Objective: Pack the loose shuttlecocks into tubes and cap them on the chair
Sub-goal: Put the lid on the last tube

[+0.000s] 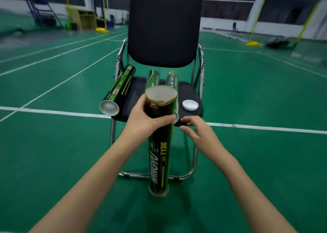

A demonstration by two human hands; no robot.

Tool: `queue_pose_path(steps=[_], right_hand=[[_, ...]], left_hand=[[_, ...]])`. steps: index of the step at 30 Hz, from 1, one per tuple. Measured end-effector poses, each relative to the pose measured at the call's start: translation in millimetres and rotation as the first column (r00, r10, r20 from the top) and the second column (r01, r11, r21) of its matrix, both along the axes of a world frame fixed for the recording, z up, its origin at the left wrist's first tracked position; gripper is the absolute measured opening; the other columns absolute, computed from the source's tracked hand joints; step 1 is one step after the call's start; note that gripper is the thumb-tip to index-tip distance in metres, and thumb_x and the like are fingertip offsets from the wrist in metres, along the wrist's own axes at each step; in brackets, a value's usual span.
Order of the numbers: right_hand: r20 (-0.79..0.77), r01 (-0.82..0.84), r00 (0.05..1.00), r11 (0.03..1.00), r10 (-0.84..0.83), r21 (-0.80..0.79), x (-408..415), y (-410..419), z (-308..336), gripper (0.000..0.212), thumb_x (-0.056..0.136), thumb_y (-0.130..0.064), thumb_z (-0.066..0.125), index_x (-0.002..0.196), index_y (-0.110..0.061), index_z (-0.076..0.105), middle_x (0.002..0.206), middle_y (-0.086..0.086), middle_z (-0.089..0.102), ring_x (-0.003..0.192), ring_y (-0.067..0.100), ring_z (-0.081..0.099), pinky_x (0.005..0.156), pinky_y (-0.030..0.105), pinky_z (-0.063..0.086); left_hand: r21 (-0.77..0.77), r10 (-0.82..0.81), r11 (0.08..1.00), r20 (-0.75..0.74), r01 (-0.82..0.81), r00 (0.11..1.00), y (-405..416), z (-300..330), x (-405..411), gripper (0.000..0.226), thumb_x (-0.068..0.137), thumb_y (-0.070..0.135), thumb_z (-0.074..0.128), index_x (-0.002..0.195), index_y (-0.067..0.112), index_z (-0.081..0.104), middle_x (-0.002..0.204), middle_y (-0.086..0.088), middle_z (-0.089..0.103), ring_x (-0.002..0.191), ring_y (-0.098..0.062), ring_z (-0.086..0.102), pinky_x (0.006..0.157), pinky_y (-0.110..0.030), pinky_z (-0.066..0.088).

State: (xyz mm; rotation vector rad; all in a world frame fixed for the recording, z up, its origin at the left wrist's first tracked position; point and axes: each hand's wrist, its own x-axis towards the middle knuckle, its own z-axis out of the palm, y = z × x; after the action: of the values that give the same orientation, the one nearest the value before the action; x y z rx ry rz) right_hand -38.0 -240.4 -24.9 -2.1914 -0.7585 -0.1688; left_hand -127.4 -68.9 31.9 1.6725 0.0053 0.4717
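Tube (159, 154), open-topped, stands upright at frame centre in our left hand (141, 119), fingers wrapped round it; our right hand (200, 133) hovers relaxed beside it. Behind: black chair (164, 25), white cap (190, 105), green court floor (53, 144).

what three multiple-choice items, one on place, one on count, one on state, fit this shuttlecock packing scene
1. Where does the loose white cap lie?
A. on the chair seat's right front corner
B. on the green floor
C. on the held tube

2. How many shuttlecock tubes lie on the chair?
A. one
B. three
C. five

3. The top of the tube in the left hand is:
A. capped
B. open
C. crushed flat

Answers: 1 A, the cap rests on the black seat beside the right hand. 2 B, three green tubes lie there, besides the held tube. 3 B, its brown inside shows.
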Motion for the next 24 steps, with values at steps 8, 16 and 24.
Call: queue_pose_path(steps=[8, 16, 24], right_hand=[[0.174, 0.314, 0.946, 0.913, -0.275, -0.262, 113.8, 13.9, -1.2, 0.026, 0.092, -0.021, 0.053, 0.116, -0.013, 0.059, 0.121, 0.006, 0.056, 0.115, 0.027, 0.044, 0.089, 0.040, 0.041], [0.251, 0.445, 0.894, 0.807, -0.372, -0.388, 138.5, 19.9, -16.1, 0.018, 0.091, -0.014, 0.047, 0.103, -0.011, 0.060, 0.116, 0.007, 0.056, 0.108, 0.029, 0.044, 0.082, 0.040, 0.039], [0.050, 0.219, 0.970, 0.950, -0.236, 0.224, 55.0, 27.7, 65.0, 0.011, 0.090, -0.019, 0.055, 0.082, -0.012, 0.053, 0.126, -0.001, 0.051, 0.120, 0.012, 0.042, 0.094, 0.022, 0.028]], left_hand=[[0.008, -0.030, 1.000, -0.003, 0.030, 1.000, 6.2, 27.8, 21.1, 0.048, 0.065, 0.013, 0.083, 0.098, 0.033, 0.055, 0.093, 0.017, 0.066, 0.076, 0.014, 0.060, 0.061, -0.003, 0.044], [-0.001, -0.034, 0.999, -0.046, 0.034, 0.998, 13.0, 25.5, 33.2, 0.049, 0.065, 0.012, 0.083, 0.100, 0.033, 0.056, 0.095, 0.015, 0.067, 0.079, 0.011, 0.062, 0.063, -0.004, 0.046], [0.018, -0.012, 1.000, -0.063, 0.013, 0.998, 9.2, 13.1, 21.6, 0.053, 0.062, 0.013, 0.085, 0.100, 0.034, 0.055, 0.099, 0.015, 0.067, 0.087, 0.009, 0.061, 0.075, -0.010, 0.047]])
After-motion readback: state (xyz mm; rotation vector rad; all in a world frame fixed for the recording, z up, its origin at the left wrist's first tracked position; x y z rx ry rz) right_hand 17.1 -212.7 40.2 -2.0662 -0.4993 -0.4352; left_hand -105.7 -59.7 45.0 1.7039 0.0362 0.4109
